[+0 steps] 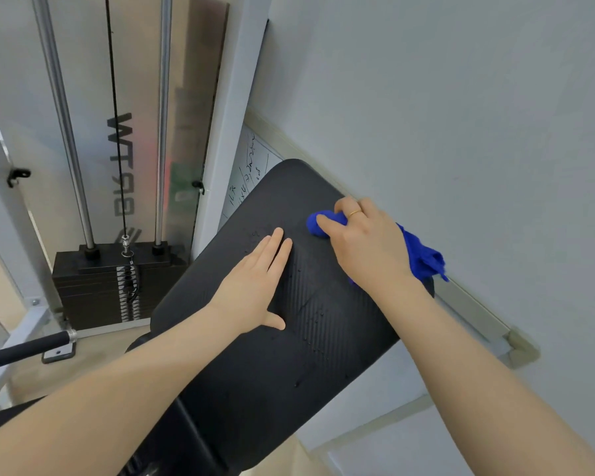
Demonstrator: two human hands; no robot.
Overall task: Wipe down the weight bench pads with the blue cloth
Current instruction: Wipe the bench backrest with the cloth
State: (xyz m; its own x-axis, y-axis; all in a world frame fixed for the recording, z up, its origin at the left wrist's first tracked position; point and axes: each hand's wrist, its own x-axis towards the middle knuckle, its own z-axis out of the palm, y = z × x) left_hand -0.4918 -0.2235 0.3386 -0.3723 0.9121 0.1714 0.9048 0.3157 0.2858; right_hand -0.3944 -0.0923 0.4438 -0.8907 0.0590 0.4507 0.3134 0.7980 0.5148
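A black bench pad (282,359) with ribbed stitching fills the middle of the view, tilted up toward the wall. Small droplets dot its surface. My left hand (255,286) lies flat on the pad, fingers together and extended, holding nothing. My right hand (364,242) is closed around a bunched blue cloth (423,255) and presses it on the pad's upper right part. One end of the cloth shows under my fingertips, the other hangs out behind my wrist.
A weight stack (110,286) with steel guide rods and a cable stands to the left. A white frame post (227,125) rises beside the pad. A whiteboard with handwriting (251,159) leans on the wall behind. A black bar (21,352) juts in at left.
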